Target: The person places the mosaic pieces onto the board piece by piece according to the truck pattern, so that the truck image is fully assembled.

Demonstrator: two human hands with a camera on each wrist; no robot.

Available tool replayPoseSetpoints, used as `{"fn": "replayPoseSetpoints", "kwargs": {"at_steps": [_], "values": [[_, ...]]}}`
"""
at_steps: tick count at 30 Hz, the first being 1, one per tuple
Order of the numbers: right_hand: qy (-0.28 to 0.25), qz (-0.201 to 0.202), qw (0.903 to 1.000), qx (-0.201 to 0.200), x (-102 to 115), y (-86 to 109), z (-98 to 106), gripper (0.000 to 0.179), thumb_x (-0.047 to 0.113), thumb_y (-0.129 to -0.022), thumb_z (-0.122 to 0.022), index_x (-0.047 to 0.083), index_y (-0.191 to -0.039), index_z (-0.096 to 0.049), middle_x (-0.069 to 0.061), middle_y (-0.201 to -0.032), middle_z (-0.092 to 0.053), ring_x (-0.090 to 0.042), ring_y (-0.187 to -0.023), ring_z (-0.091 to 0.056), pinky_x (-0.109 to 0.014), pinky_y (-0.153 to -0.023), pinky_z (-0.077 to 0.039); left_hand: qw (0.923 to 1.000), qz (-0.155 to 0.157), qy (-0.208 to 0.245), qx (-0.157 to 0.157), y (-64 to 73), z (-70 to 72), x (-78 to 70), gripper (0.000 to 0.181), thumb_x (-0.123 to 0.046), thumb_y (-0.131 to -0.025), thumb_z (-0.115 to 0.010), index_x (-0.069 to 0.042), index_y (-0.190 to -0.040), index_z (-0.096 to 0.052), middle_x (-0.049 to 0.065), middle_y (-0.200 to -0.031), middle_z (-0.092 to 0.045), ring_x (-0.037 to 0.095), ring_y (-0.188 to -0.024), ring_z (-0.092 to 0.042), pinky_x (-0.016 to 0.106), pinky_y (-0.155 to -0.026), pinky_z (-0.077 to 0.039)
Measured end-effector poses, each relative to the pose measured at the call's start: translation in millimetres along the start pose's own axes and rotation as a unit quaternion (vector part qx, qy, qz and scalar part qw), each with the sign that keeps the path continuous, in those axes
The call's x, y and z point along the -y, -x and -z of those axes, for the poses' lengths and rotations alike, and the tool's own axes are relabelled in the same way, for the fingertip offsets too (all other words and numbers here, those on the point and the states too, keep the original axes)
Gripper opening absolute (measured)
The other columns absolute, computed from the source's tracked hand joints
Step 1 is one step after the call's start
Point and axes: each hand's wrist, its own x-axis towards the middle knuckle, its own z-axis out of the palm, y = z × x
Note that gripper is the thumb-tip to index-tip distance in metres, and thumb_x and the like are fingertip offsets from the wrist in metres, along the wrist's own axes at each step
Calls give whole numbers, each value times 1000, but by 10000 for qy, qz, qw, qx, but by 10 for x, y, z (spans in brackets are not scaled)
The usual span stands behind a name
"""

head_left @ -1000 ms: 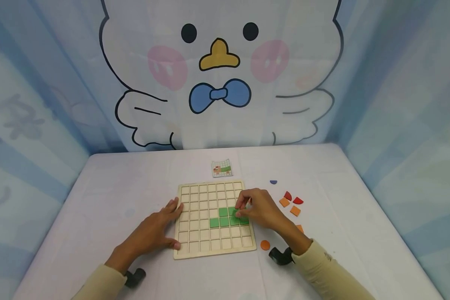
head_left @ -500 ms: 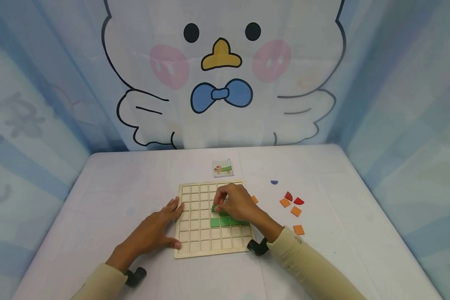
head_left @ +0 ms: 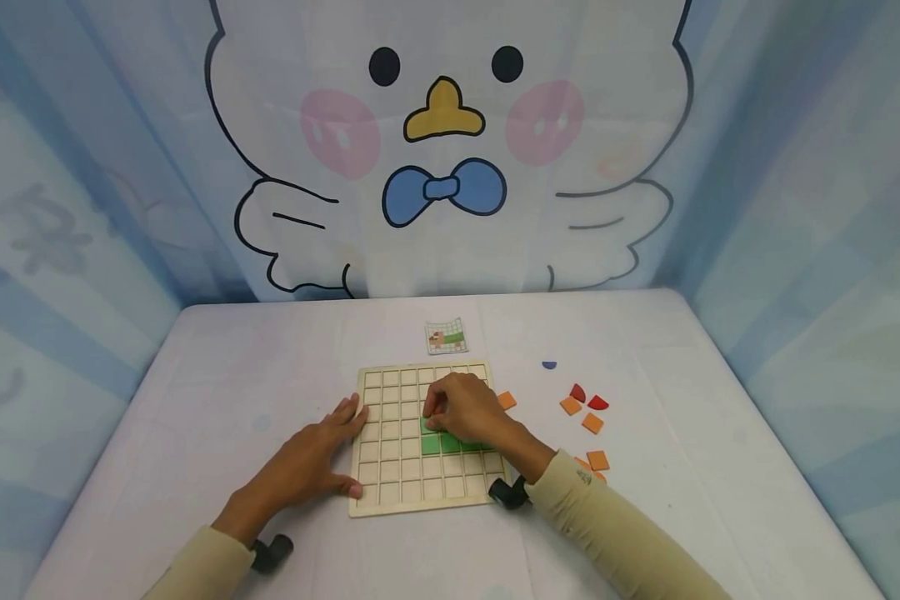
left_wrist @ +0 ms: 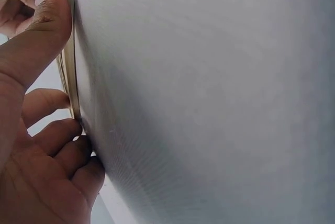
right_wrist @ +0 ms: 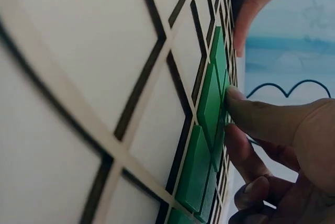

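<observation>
A wooden grid board (head_left: 390, 490) lies on the white table with several green square tiles (head_left: 450, 443) set in its cells. My right hand (head_left: 467, 408) is over the board, thumb and index finger pinching a green tile (head_left: 425, 426) at the left end of the upper green row. In the right wrist view those fingertips touch the far green tiles, beyond the nearer green tiles (right_wrist: 193, 169); the pinched tile is mostly hidden. My left hand (head_left: 315, 462) rests at the board's left edge, fingers spread, thumb near the lower corner, touching the rim (left_wrist: 70, 67).
A small picture card (head_left: 446, 337) lies behind the board. To the right are orange squares (head_left: 592, 423), red quarter-circles (head_left: 598, 402) and a blue half-circle (head_left: 549, 365). One orange square (head_left: 506, 401) sits by the board's right edge. More orange pieces (head_left: 597, 460) lie near my right sleeve.
My right hand has moved left across the board with a green tile and lowered it at the upper row's left end. My left hand has stayed at the board's edge.
</observation>
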Motion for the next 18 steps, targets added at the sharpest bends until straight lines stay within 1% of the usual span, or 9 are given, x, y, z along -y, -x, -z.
{"fn": "replayPoseSetpoints", "kwargs": {"at_steps": [4, 7, 10, 13, 16, 18], "values": [[-22, 78, 10000, 37, -21, 23, 2, 15, 20, -88, -89, 24, -82, -75, 12, -79, -69, -7, -80, -61, -34, -81, -53, 10000, 51, -25, 35, -8, 1, -15, 122, -48, -68, -95, -9, -166, -35, 15, -177, -22, 41, -161, -29, 69, -122, -36], [-43, 148, 9999, -2, -29, 30, 22, 14, 20, -88, -89, 24, -84, -76, 13, -80, -70, -7, -81, -62, -34, -82, -53, 9999, 85, -35, 68, -11, 7, -21, 122, -48, -68, -96, -9, -166, -34, 15, -177, -21, 41, -162, -28, 68, -122, -36], [-183, 143, 9997, -89, -56, 57, 75, 13, 19, -88, -89, 22, -87, -77, 12, -82, -72, -7, -82, -64, -35, -82, -54, 9999, 65, -45, 71, -11, 11, -31, 122, -48, -67, -96, -8, -166, -34, 15, -177, -22, 42, -162, -28, 68, -122, -36], [-341, 14, 9991, -266, -108, 99, 159, 13, 16, -88, -89, 20, -90, -77, 10, -85, -72, -10, -85, -65, -37, -84, -55, 10000, 41, -61, 59, -9, 15, -40, 122, -47, -67, -96, -8, -165, -35, 16, -176, -22, 42, -161, -29, 68, -122, -37], [-446, -207, 9978, -445, -186, 148, 261, 13, 13, -89, -87, 19, -92, -77, 9, -85, -70, -14, -90, -65, -40, -88, -52, 10000, 33, -78, 49, -6, 20, -43, 122, -46, -67, -96, -7, -165, -35, 16, -176, -22, 42, -161, -29, 68, -122, -37], [-469, -369, 9968, -528, -257, 187, 331, 13, 12, -89, -87, 18, -93, -77, 8, -85, -69, -16, -92, -64, -40, -90, -51, 9999, 32, -84, 52, -5, 22, -45, 122, -46, -67, -96, -7, -165, -35, 16, -176, -22, 42, -161, -29, 68, -122, -37]]}}
